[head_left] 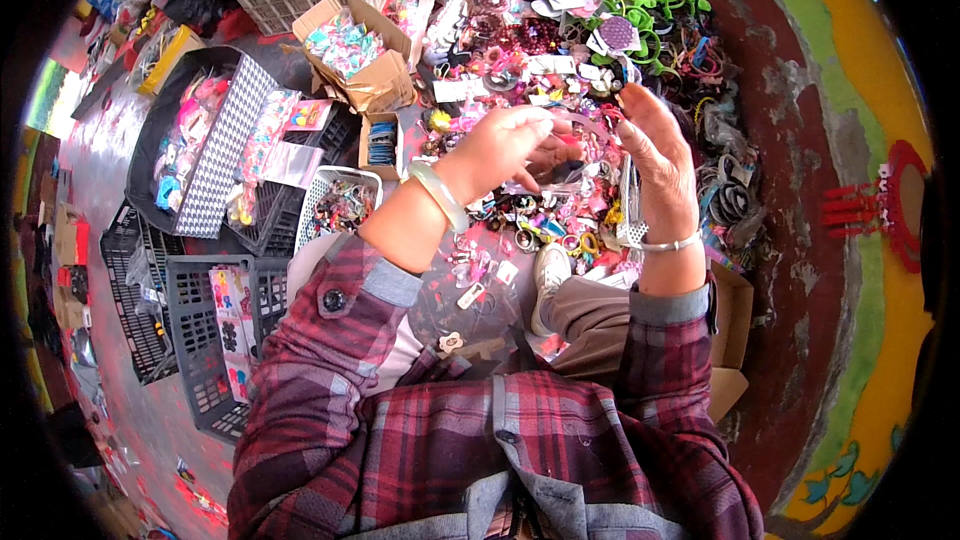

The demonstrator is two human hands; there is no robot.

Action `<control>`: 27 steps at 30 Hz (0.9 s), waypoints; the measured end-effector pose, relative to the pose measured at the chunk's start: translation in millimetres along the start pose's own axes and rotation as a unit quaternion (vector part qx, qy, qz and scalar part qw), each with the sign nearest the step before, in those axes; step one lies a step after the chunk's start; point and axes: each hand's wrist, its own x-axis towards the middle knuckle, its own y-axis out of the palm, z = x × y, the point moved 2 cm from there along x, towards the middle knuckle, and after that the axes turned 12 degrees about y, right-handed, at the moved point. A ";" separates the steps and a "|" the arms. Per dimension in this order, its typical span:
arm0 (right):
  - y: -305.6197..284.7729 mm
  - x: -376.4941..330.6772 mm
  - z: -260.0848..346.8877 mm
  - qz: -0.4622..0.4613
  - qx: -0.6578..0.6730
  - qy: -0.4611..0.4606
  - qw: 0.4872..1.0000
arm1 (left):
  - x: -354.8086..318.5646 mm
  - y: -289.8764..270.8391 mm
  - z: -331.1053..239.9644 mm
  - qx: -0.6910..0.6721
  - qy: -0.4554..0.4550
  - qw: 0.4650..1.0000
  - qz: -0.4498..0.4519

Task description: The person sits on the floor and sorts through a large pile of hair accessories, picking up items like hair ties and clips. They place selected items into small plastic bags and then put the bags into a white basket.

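Note:
My left hand [515, 145] reaches over a pile of small accessories, its fingers curled around a clear, pinkish hoop-like thing [598, 132], perhaps a headband. The hoop's far end comes close to the thumb of my right hand [660, 155]. My right hand is raised beside it, fingers stretched and thumb apart, and I see nothing gripped in it. Below its thumb shows a thin silvery strand [631, 202]; whether the strand hangs from the hand or lies in the pile is unclear. Under both hands spreads the pile of colourful hair accessories [500, 90].
Green hair hoops [650, 15] lie at the pile's far right. To the left stand a white basket [338, 210] of trinkets, a cardboard box [350, 45] of small packets, a black case [215, 155] and a dark crate [205, 340]. A red-and-yellow painted surface [860, 60] borders the right.

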 end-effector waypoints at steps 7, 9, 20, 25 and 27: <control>15.3 -2.7 -10.0 0.163 0.165 0.109 0.967 | -3.7 -7.9 -18.8 -0.087 -0.023 0.994 -0.062; 17.0 -2.9 -14.6 0.153 0.149 0.114 0.970 | -2.7 -8.2 -16.1 -0.041 -0.014 0.999 -0.028; 5.0 -8.8 7.3 -0.011 0.055 -0.016 0.998 | -0.1 -9.1 -20.4 0.063 0.112 0.986 -0.108; -1.0 -13.5 16.7 -0.082 -0.015 -0.095 0.992 | -1.6 -18.0 -24.2 0.081 0.162 0.966 -0.183; 2.4 -10.1 9.2 -0.076 0.041 -0.057 0.995 | 1.5 -21.3 -22.7 0.083 0.174 0.964 -0.182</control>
